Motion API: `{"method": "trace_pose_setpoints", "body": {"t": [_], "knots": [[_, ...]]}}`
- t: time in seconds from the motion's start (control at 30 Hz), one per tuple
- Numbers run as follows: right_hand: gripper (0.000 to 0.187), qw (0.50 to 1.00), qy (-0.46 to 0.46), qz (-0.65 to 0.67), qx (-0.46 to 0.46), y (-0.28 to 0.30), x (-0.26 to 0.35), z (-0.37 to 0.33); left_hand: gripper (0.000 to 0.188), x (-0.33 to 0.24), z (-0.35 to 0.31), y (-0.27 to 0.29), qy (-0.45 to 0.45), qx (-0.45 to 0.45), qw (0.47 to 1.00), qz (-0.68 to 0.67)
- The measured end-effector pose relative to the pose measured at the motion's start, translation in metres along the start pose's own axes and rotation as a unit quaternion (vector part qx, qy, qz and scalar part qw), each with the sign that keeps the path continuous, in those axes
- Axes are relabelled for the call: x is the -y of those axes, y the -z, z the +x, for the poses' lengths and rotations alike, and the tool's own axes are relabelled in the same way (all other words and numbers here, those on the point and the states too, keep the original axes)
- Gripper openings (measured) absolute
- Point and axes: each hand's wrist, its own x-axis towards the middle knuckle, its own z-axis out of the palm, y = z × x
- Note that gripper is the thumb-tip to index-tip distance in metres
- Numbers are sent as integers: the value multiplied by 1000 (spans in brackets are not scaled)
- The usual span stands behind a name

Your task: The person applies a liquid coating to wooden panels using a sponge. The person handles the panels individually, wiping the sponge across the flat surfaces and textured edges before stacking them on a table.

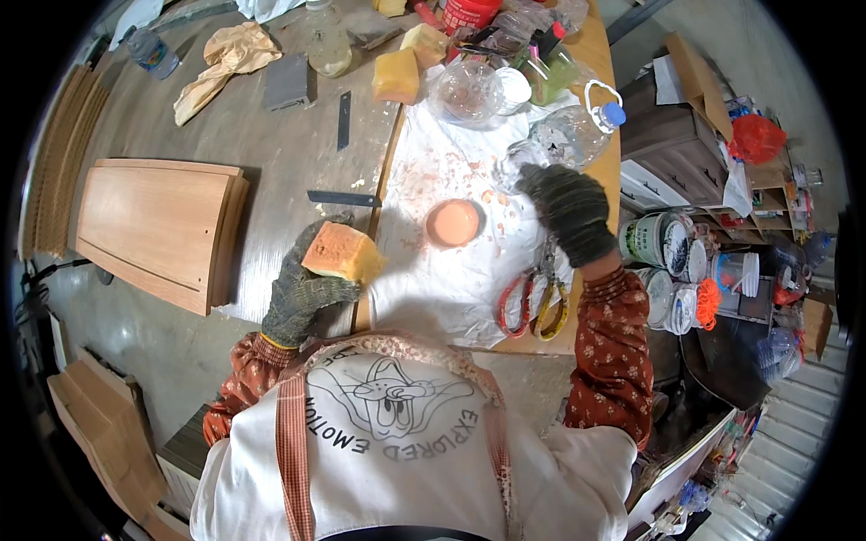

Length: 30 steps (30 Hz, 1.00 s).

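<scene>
My left hand [305, 287], in a dark knitted glove, is closed round a yellow sponge [343, 254] with an orange-stained top. My right hand [570, 212], gloved the same way, has its fingers curled against a crumpled piece of clear plastic [518, 164] and seems to grip it; the fingertips are partly hidden. Between the hands, a small round dish of peach-coloured paste [452, 223] rests on a stained white cloth [417, 284]. Scissors [532, 305] with red and yellow handles lie below my right hand.
Curved wooden panels [158, 230] are stacked at left. Two dark flat strips [344, 121] lie near the cloth. Beyond are yellow sponge blocks [396, 76], a clear jug with a blue cap [573, 135] and a red tub [469, 14]. Buckets [657, 243] stand right of the table.
</scene>
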Motion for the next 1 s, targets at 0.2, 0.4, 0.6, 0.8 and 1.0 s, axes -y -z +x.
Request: {"method": "trace_pose_setpoints", "body": {"t": [0.2, 0.4, 0.6, 0.8, 1.0], "knots": [[25, 966, 115, 78, -217, 16, -35, -12, 77, 12, 0, 4, -14, 1, 1000, 4], [19, 796, 1, 580, -175, 64, -5, -49, 78, 26, 6, -6, -35, 49, 998, 27], [18, 912, 113, 301, -255, -2, 57, -37, 80, 18, 9, -25, -51, 82, 994, 52], [27, 954, 114, 204, -189, 15, 62, -30, 82, 25, 7, -18, -50, 67, 993, 81], [18, 945, 101, 162, -264, -10, 62, -31, 84, 31, 11, -22, -72, 84, 992, 57]]}}
